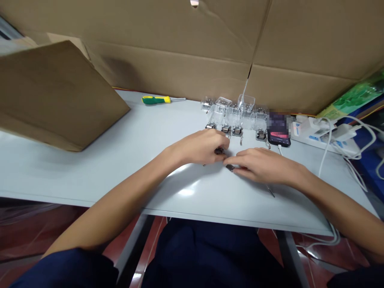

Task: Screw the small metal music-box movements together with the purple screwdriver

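Observation:
My left hand (207, 146) is closed over the white table, its fingers curled round a small dark metal part (220, 151) that is mostly hidden. Right beside it, my right hand (261, 165) has thumb and index finger on a small flat dark piece (230, 167) low over the tabletop; the fingertips of both hands nearly meet. A thin metal rod (271, 191) sticks out from below my right hand, its other end hidden. Just beyond the hands stand several small metal mechanisms (237, 131) in a row, with clear plastic boxes (232, 114) behind them.
A green and yellow screwdriver (156, 100) lies at the back. To the right are a phone (279, 130) and a white power strip (327, 138) with chargers and cables. A cardboard box (63, 96) stands on the left, and a cardboard wall (180, 44) closes off the back.

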`<act>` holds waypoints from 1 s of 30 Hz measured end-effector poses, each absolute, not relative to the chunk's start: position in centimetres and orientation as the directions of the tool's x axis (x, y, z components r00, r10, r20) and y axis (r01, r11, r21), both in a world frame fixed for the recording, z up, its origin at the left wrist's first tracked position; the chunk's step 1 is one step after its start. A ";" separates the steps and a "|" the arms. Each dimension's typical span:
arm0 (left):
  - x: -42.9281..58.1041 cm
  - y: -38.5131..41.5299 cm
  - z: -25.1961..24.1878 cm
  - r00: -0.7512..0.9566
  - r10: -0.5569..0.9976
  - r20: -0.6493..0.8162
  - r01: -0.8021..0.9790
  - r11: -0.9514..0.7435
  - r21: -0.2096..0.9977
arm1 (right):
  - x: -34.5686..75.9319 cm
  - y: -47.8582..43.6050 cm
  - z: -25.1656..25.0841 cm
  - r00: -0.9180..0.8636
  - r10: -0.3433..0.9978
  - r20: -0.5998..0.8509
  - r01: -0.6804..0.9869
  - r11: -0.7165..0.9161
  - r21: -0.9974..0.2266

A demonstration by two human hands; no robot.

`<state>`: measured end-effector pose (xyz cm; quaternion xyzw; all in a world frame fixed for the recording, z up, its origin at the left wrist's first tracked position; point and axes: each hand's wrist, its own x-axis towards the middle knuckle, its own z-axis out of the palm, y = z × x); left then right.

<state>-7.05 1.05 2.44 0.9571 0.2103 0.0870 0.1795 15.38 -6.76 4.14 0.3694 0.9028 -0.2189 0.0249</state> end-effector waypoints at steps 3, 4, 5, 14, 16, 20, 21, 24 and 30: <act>-7.1 1.0 2.5 0.903 0.420 0.095 0.355 -0.851 0.387 | 15.4 -6.7 3.7 -0.723 0.648 -0.239 0.686 0.636 -0.354; -7.0 1.0 2.5 0.902 0.421 0.098 0.354 -0.850 0.391 | 15.3 -6.7 3.7 -0.717 0.650 -0.253 0.694 0.632 -0.345; -7.0 1.0 2.4 0.901 0.422 0.103 0.352 -0.848 0.397 | 15.3 -6.7 3.6 -0.706 0.656 -0.267 0.706 0.623 -0.336; -6.4 0.1 3.4 0.892 0.420 0.168 0.258 -0.777 0.574 | 16.4 -6.1 5.4 -0.704 0.700 -0.119 0.679 0.616 -0.399; -6.3 -0.3 3.6 0.880 0.452 0.150 0.250 -0.706 0.663 | 16.6 -6.0 6.2 -0.663 0.748 0.021 0.655 0.594 -0.467; -6.0 -0.7 4.0 0.829 0.535 0.162 0.216 -0.574 0.790 | 16.7 -6.1 7.2 -0.528 0.834 0.163 0.632 0.513 -0.581; -6.0 -0.7 4.0 0.810 0.559 0.177 0.202 -0.549 0.811 | 16.7 -6.1 7.3 -0.493 0.852 0.177 0.634 0.491 -0.598; -5.9 -0.7 4.1 0.759 0.617 0.209 0.134 -0.462 0.876 | 16.9 -6.2 7.5 -0.423 0.886 0.189 0.631 0.438 -0.641; -5.6 -0.5 4.1 0.669 0.717 0.196 -0.007 -0.258 0.966 | 17.2 -6.2 8.1 -0.436 0.888 0.148 0.639 0.421 -0.644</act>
